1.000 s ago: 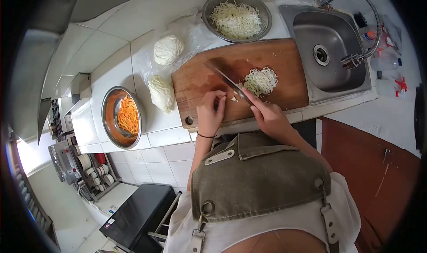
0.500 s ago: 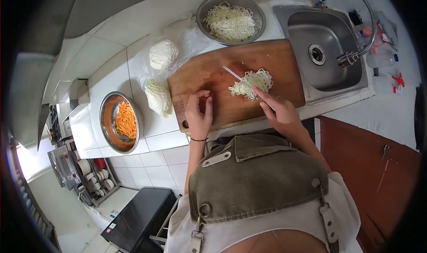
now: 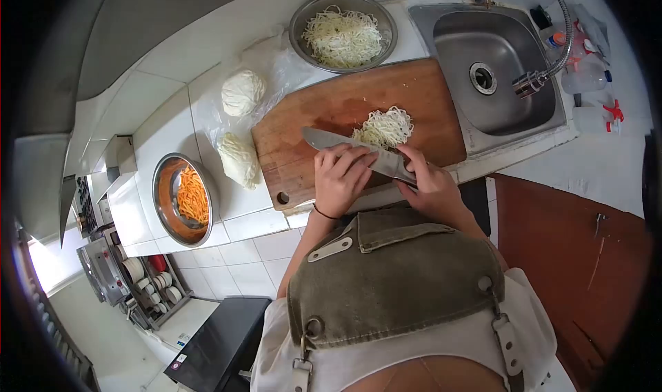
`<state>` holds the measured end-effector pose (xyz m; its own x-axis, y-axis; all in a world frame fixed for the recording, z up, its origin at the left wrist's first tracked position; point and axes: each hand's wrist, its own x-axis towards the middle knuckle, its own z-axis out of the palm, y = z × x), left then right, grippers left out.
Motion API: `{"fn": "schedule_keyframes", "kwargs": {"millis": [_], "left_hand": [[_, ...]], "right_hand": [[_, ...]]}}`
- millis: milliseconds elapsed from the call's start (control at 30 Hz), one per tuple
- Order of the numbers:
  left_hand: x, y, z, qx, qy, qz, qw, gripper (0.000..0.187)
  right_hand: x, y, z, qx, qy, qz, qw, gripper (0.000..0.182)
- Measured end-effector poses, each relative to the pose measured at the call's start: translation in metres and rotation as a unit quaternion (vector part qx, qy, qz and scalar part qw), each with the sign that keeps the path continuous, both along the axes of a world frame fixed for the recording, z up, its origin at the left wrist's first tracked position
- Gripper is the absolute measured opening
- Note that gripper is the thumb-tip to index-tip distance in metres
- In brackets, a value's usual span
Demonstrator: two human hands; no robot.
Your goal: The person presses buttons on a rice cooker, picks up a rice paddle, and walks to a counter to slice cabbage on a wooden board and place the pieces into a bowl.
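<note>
My right hand grips the handle of a large knife, held flat over the near part of the wooden cutting board. My left hand lies on the blade's flat side, fingers spread over it. A pile of shredded white cabbage rests on the board just beyond the blade. A steel bowl of shredded cabbage stands behind the board.
Two cabbage pieces lie on plastic wrap left of the board. A steel bowl of shredded carrot sits further left. The sink with a flexible tap is at the right, bottles beyond it.
The knife pushed cut bits into the pile, then turned flat and came back toward me. My left hand moved from the board onto the blade.
</note>
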<state>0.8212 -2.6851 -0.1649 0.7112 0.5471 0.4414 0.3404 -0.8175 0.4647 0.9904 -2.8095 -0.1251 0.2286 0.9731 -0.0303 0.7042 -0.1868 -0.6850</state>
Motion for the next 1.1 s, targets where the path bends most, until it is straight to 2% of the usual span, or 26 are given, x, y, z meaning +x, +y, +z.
{"fn": "schedule_keyframes", "kwargs": {"millis": [67, 233, 367, 500, 567, 600, 667, 700, 733, 767, 800, 867, 933, 967, 1033, 1100], "left_hand": [[0.001, 0.005, 0.0, 0.014, 0.006, 0.0, 1.0, 0.037], [0.005, 0.024, -0.001, 0.037, 0.006, 0.016, 0.999, 0.037], [0.008, 0.035, 0.0, 0.045, 0.002, 0.067, 0.997, 0.031], [0.005, 0.04, -0.003, 0.066, -0.004, 0.113, 0.991, 0.026], [0.002, 0.041, -0.008, 0.027, -0.028, 0.123, 0.992, 0.021], [0.002, 0.041, -0.01, 0.028, -0.027, 0.123, 0.992, 0.021], [0.001, 0.037, -0.014, -0.062, -0.048, 0.143, 0.987, 0.022], [0.002, 0.034, -0.017, -0.065, -0.046, 0.142, 0.987, 0.022], [0.003, 0.033, -0.02, -0.123, -0.059, 0.15, 0.979, 0.029], [0.005, 0.031, -0.022, -0.178, -0.073, 0.159, 0.968, 0.038], [0.007, 0.027, -0.024, -0.178, -0.074, 0.16, 0.968, 0.038], [0.014, 0.016, -0.026, -0.163, -0.056, 0.113, 0.979, 0.062], [0.023, 0.006, -0.019, -0.165, -0.032, 0.091, 0.982, 0.069], [0.028, 0.003, -0.017, -0.168, -0.006, 0.068, 0.983, 0.076], [0.035, 0.001, -0.02, -0.168, -0.011, 0.066, 0.984, 0.077], [0.044, 0.001, -0.023, -0.169, -0.014, 0.061, 0.984, 0.078]], "right_hand": [[-0.001, 0.001, 0.005, -0.045, 0.026, 0.014, 0.999, 0.067], [0.005, -0.001, 0.008, -0.038, 0.035, 0.011, 0.999, 0.068], [0.016, -0.004, 0.019, -0.086, 0.035, -0.024, 0.995, 0.069], [0.036, -0.015, 0.026, -0.065, 0.05, -0.024, 0.996, 0.068], [0.047, -0.02, 0.036, -0.108, 0.057, -0.021, 0.992, 0.066], [0.049, -0.02, 0.043, -0.097, 0.046, -0.026, 0.994, 0.056], [0.059, -0.024, 0.044, -0.107, 0.057, -0.024, 0.992, 0.049], [0.064, -0.028, 0.044, -0.117, 0.066, -0.021, 0.991, 0.043], [0.067, -0.031, 0.037, -0.075, 0.09, -0.029, 0.993, 0.034], [0.07, -0.034, 0.031, -0.076, 0.089, -0.029, 0.993, 0.034], [0.073, -0.037, 0.026, -0.042, 0.09, -0.022, 0.995, 0.029], [0.077, -0.038, 0.018, -0.005, 0.088, -0.014, 0.996, 0.026], [0.077, -0.041, 0.011, -0.063, 0.25, -0.122, 0.958, 0.016], [0.076, -0.043, 0.003, -0.062, 0.249, -0.12, 0.959, 0.016], [0.073, -0.047, -0.013, -0.057, 0.346, -0.211, 0.912, 0.022], [0.068, -0.052, -0.023, -0.052, 0.343, -0.236, 0.908, 0.029]]}}
